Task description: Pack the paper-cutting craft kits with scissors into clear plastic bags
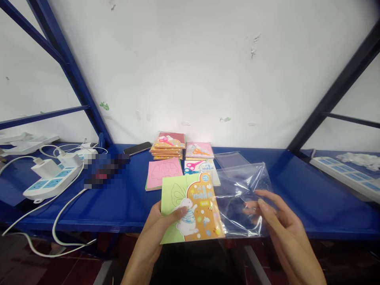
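My left hand (156, 225) grips a pack of craft paper (204, 225), thumb on top and fingers beneath. A green sheet with a butterfly outline shows beside its orange cover with a white rabbit. My right hand (285, 225) pinches a clear plastic bag (237, 184), which meets the pack's right edge; how far the pack sits inside is hard to tell. Just beyond lie a stack of pink and green sheets (164, 172), pink scissors (194, 164) and blue scissors (190, 170) on a white printed card. Another clear bag (230, 158) lies flat behind.
Bagged sets (168, 148) are stacked by the wall, beside a pink set with orange scissors (199, 149). A phone (138, 148), a power strip (56, 178) and loose white cables are at left. Another power strip (350, 174) lies right. Blue frame posts (71, 75) flank the blue table (118, 213).
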Demonstrator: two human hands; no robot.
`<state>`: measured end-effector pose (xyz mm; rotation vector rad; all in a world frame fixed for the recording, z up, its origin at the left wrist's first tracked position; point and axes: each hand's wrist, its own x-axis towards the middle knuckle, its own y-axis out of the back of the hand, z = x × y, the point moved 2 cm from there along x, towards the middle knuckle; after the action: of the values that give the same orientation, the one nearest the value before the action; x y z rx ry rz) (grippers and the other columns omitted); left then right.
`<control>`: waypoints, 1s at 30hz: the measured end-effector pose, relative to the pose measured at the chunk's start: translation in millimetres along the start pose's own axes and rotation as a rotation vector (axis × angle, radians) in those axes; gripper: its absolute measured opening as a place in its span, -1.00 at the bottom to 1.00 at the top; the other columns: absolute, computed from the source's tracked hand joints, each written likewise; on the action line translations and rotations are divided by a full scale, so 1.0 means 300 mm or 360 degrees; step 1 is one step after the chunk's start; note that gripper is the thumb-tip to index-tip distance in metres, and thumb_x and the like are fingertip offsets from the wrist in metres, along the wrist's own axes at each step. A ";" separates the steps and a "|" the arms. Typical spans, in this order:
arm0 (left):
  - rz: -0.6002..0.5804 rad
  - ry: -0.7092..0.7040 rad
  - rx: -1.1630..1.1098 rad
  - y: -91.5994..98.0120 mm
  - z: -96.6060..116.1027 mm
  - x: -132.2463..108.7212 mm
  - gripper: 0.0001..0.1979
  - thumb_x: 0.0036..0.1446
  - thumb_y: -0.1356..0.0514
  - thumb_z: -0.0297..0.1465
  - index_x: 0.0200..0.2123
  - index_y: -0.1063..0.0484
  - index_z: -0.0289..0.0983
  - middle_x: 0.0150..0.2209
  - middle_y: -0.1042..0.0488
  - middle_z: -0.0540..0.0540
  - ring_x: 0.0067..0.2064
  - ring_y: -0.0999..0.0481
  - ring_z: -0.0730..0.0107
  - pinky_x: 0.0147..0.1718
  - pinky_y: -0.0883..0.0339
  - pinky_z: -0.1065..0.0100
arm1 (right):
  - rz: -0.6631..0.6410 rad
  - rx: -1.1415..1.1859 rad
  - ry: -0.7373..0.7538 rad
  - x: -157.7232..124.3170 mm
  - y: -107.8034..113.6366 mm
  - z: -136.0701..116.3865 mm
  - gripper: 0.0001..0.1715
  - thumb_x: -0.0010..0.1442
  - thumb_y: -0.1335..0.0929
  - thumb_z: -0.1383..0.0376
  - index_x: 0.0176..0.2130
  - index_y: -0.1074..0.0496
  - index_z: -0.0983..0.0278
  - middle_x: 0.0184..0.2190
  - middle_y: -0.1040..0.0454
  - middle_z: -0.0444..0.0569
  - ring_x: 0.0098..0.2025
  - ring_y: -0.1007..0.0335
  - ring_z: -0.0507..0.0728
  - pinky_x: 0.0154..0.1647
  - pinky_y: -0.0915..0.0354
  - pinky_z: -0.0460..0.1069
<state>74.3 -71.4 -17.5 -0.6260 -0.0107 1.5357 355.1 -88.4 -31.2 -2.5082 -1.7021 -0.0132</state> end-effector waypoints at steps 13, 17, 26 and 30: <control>-0.0019 -0.0031 -0.0030 -0.003 0.005 -0.011 -0.41 -0.18 -0.58 -0.35 -0.04 -0.57 -0.40 -0.13 -0.70 -0.34 -0.15 -0.72 -0.13 -0.13 -0.61 0.09 | 0.0072 -0.0028 -0.0173 -0.034 -0.046 -0.065 -0.35 0.10 -0.51 -0.11 0.06 -0.49 0.15 -0.28 -0.67 -0.01 -0.26 -0.58 0.23 -0.24 -0.46 0.02; -0.0008 -0.0013 -0.0021 0.000 0.000 -0.012 -0.42 -0.19 -0.58 -0.34 -0.06 -0.57 -0.38 -0.14 -0.70 -0.33 -0.15 -0.72 -0.11 -0.18 -0.61 0.14 | 0.0061 -0.0089 -0.0135 -0.024 -0.038 -0.056 -0.36 0.11 -0.50 -0.12 0.06 -0.51 0.15 -0.26 -0.66 0.00 -0.27 -0.57 0.23 -0.25 -0.44 0.02; 0.0017 -0.0040 -0.0030 -0.006 0.006 -0.018 -0.42 -0.17 -0.57 -0.36 -0.05 -0.56 -0.39 -0.13 -0.70 -0.34 -0.15 -0.72 -0.12 -0.24 -0.62 0.16 | -0.0015 -0.0044 -0.0229 -0.018 -0.026 -0.033 -0.35 0.08 -0.52 -0.11 0.07 -0.51 0.10 -0.38 -0.61 -0.10 -0.38 -0.47 0.14 -0.36 -0.38 -0.04; 0.0053 -0.0088 -0.0012 -0.005 0.013 -0.020 -0.41 -0.17 -0.58 -0.34 -0.04 -0.58 -0.40 -0.12 -0.69 -0.35 -0.15 -0.72 -0.12 -0.15 -0.62 0.11 | -0.0045 -0.0033 -0.0156 -0.021 -0.036 -0.037 -0.37 0.08 -0.53 -0.08 0.05 -0.53 0.16 -0.43 -0.60 -0.08 -0.50 -0.36 0.08 -0.47 -0.29 -0.05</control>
<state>73.8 -75.4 -11.3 -0.5918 -0.0481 1.5854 343.4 -91.2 -19.6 -2.5390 -1.7827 0.0920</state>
